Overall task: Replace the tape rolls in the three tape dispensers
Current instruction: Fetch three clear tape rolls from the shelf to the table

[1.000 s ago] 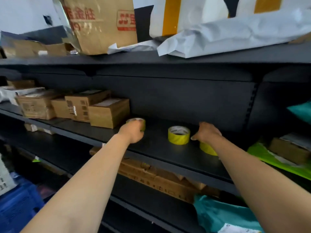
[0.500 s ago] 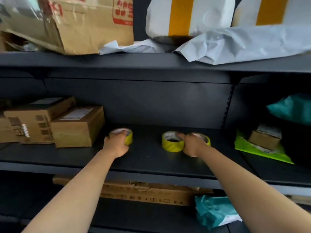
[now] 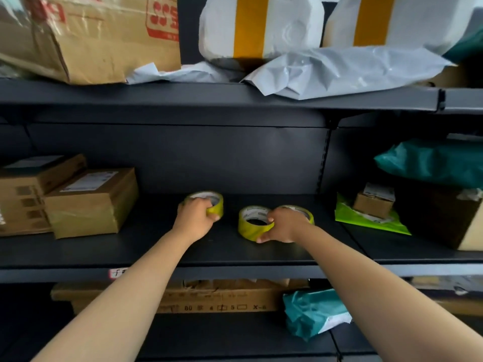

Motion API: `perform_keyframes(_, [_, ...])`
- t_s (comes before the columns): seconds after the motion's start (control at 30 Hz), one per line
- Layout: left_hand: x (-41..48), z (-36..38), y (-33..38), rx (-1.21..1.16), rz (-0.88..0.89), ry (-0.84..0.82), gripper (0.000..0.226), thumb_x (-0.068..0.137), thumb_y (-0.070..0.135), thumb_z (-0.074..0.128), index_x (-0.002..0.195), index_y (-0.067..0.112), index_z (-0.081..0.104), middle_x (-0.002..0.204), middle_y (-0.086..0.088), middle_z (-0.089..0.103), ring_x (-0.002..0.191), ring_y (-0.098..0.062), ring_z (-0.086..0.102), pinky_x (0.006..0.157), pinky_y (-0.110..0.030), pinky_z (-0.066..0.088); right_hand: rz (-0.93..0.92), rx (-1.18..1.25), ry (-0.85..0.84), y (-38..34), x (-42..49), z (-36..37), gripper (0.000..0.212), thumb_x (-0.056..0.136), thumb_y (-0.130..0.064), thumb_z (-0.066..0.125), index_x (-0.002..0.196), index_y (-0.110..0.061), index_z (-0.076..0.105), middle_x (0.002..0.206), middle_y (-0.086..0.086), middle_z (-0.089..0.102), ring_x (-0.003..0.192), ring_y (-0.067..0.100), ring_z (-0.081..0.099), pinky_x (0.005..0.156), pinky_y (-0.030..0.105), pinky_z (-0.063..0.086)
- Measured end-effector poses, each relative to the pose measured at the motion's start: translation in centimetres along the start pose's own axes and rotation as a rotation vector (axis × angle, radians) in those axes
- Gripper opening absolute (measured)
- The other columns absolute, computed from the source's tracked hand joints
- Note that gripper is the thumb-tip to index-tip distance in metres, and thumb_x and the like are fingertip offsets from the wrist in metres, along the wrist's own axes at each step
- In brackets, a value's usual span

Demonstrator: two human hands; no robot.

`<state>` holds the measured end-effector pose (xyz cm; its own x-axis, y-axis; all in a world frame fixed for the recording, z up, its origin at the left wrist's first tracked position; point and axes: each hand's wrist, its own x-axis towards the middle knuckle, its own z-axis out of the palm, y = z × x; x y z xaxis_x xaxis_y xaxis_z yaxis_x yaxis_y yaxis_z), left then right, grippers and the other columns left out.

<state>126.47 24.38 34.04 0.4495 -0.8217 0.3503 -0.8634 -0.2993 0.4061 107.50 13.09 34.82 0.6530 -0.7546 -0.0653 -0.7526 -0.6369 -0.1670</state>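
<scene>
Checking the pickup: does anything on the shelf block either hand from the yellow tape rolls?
Nothing visible does. The left hand grips the left roll; the right hand pinches the middle roll, lying over the right roll.

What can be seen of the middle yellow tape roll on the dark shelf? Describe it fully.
The middle tape roll is glossy yellow tape on a pale core with a dark hole. It lies flat on the dark shelf, hole up. The right hand holds its right side, fingertips on the top rim, thumb low in front. A second roll sits just behind the hand.
</scene>
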Motion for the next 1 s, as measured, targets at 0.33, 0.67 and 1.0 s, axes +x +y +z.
perform_keyframes(0.33, [-0.8,0.5,14.7,-0.216,0.245,0.019,0.023,0.076,0.028,0.072,0.070,0.007,0.065,0.072,-0.003,0.060,0.075,-0.025,0.056,0.068,-0.032,0.039,0.142,0.291,0.165,9.3,-8.8,-5.3,0.065,0.065,-0.057,0.074,0.095,0.000,0.066,0.085,0.007,0.058,0.087,0.026,0.058,0.066,0.033,0.038])
perform_keyframes(0.67, [-7.7,7.7,34.4,-0.117,0.510,-0.168,0.022,0.079,0.035,0.068,0.080,0.014,0.063,0.094,-0.005,0.064,0.099,-0.029,0.056,0.091,-0.039,0.037,0.396,0.019,0.144,25.0,-24.3,-7.5,0.062,0.065,-0.063,0.069,0.097,-0.010,0.067,0.095,0.006,0.065,0.088,0.026,0.059,0.074,0.035,0.050])
perform_keyframes(1.0, [-19.5,17.7,58.9,-0.218,0.931,-0.521,0.068,0.093,0.022,0.051,0.146,0.042,0.014,0.143,-0.007,0.043,0.131,-0.031,0.040,0.107,-0.051,0.032,0.770,-0.017,0.232,42.8,-46.6,-7.7,0.054,0.062,-0.062,0.069,0.092,-0.017,0.067,0.087,0.001,0.064,0.084,0.024,0.061,0.066,0.028,0.044])
